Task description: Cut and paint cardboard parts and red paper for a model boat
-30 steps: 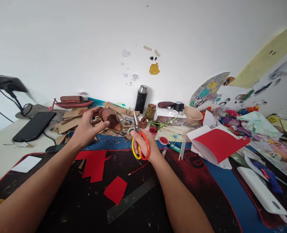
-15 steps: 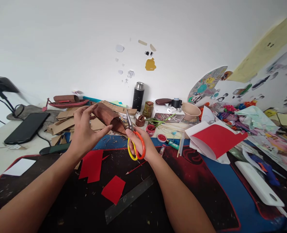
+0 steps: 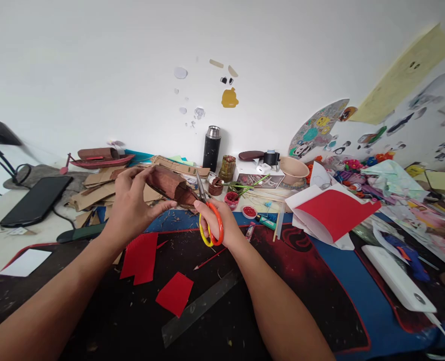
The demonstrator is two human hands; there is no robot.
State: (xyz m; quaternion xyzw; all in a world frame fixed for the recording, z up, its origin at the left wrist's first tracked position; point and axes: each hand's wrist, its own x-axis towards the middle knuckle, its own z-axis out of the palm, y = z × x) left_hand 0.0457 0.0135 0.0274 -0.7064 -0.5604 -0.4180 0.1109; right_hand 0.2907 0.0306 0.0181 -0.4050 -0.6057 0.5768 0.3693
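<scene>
A brown boat-like model with a curved cover [image 3: 167, 181] is held up above the desk's back part. My left hand [image 3: 134, 200] grips its left end, thumb below and fingers on top. In my right hand [image 3: 217, 220] are scissors with orange and yellow handles [image 3: 219, 230], their blades pointing up and away. The fingertips of that hand are beside the model's right end; whether they also pinch it is hard to tell. Below lie red corrugated paper [image 3: 140, 258], a smaller red piece [image 3: 175, 294], a red pencil [image 3: 208, 259] and a clear ruler [image 3: 200, 306].
A black flask [image 3: 212, 149], a jar of red paint [image 3: 231, 199] and a beige bowl [image 3: 293, 170] stand along the back. Left are cardboard scraps [image 3: 90, 195] and a phone [image 3: 36, 200]. Red paper [image 3: 337, 213] and a white power strip [image 3: 398, 278] are right.
The view has shifted slightly. The model has tilted a little in my left hand, showing more of its cover. My right hand still has the scissors.
</scene>
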